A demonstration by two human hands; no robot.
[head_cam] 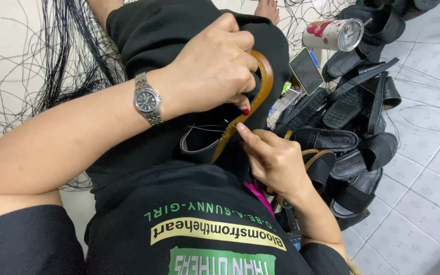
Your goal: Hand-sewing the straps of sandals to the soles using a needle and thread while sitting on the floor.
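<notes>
Seated person, black clothing, work held in the lap. Left hand [215, 66], steel wristwatch [146, 104] on that wrist, is curled tight over the upper end of a tan-brown leather sandal sole with a black strap [260, 89]; fingers wrapped fully round its edge, thumb tucked under, red-painted nail showing. The sole stands on edge, tilted, running from the left hand down toward the lap, its black strap part [199, 142] low and to the left.

Right hand [276, 160] sits just below, fingers drawn together, forefinger tip pressed to the sole's rim; thin black thread [207, 127] stretches sideways beside it. Whether the fingertips pinch a needle cannot be told.

Containers: one pale drink can with red print [332, 34] lies on its side at upper right, opened top facing right, a thin straw in its mouth; contents not visible. It rests against a heap of black leather sandal straps and soles [355, 137] piled loose on the white tiled floor [423, 183]. A smartphone with dark screen [306, 71] leans at the heap's near edge. Loose black threads [72, 56] spread over the floor at upper left.
</notes>
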